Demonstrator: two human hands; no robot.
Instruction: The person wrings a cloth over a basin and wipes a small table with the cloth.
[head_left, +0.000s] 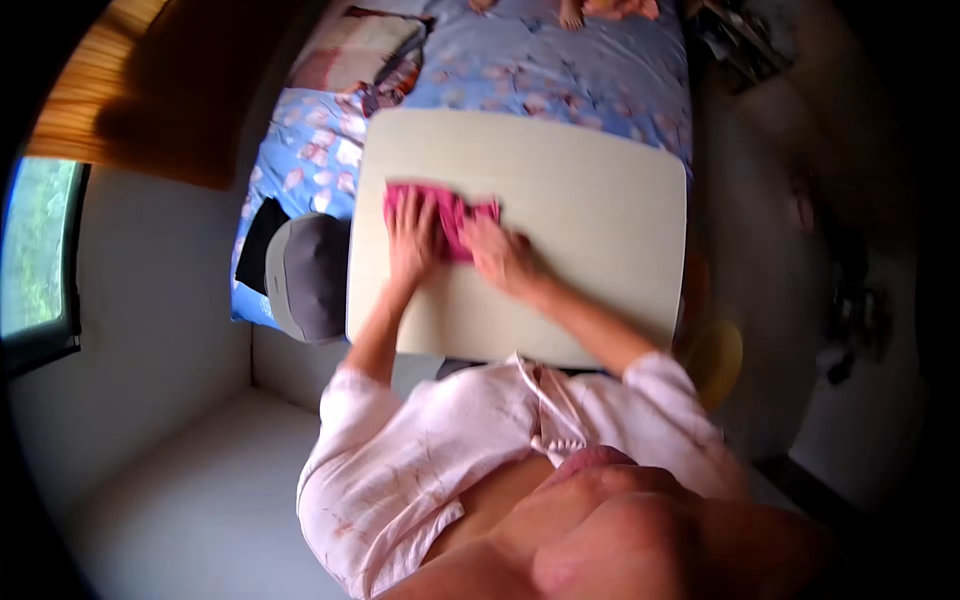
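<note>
While hands (411,238) touch pink cloth (452,216), tabletop (590,230) stretches rightward to edge (681,240).

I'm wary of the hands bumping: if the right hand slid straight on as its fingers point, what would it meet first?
The right hand would probably meet more of the pink cloth first; the left hand seems close beyond, though the exact line is unclear.

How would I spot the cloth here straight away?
Find the pale tabletop in front of the blue flowered bed. Left of its middle, the left hand and right hand rest on a crumpled cloth. Its bright pink sets it apart from the plain surface around it.
</note>
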